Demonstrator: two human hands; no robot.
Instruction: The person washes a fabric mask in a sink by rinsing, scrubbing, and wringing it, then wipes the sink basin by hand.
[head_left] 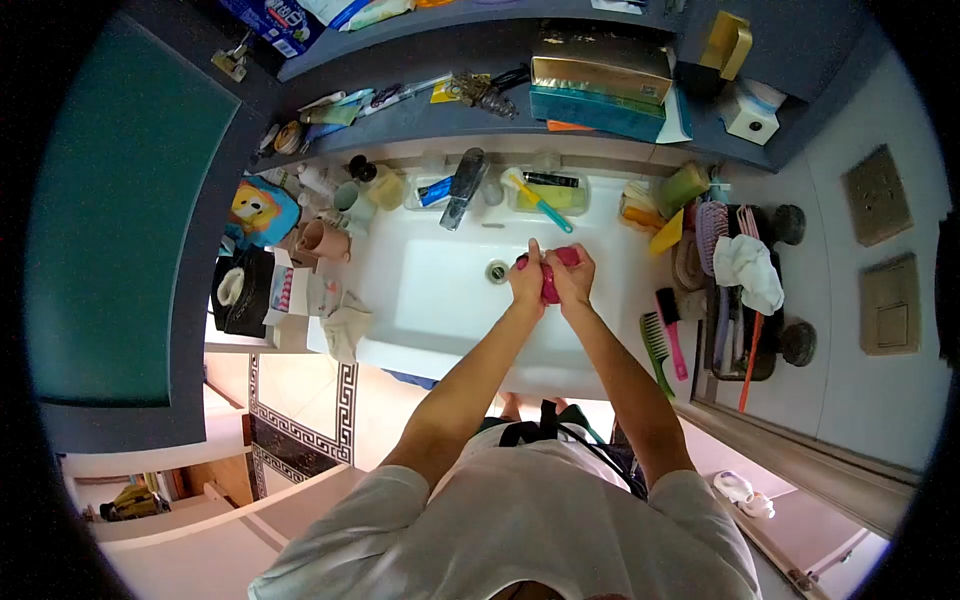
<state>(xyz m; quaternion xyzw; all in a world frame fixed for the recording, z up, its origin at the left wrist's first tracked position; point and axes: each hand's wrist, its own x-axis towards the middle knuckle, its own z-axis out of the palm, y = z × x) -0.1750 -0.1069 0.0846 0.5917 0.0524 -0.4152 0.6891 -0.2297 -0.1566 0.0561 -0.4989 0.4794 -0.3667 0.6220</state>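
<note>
Over the white sink basin (430, 300), both hands grip one dark pink cloth (549, 286), bunched up between them. My left hand (527, 280) wraps its left side, with the thumb pointing up. Its right side is held by my right hand (574, 277), fingers closed round it. The drain (497, 271) lies just left of my left hand. Behind the hands, the grey faucet (464, 188) rises at the back of the sink, and a teal and yellow brush (540, 203) lies across a clear soap tray.
Cups, one of them pink (325, 240), and bottles crowd the sink's left side. A green comb (655, 350), a pink brush (671, 333) and a basket with a white cloth (748, 273) are at the right. Above hangs a shelf (400, 122) with boxes.
</note>
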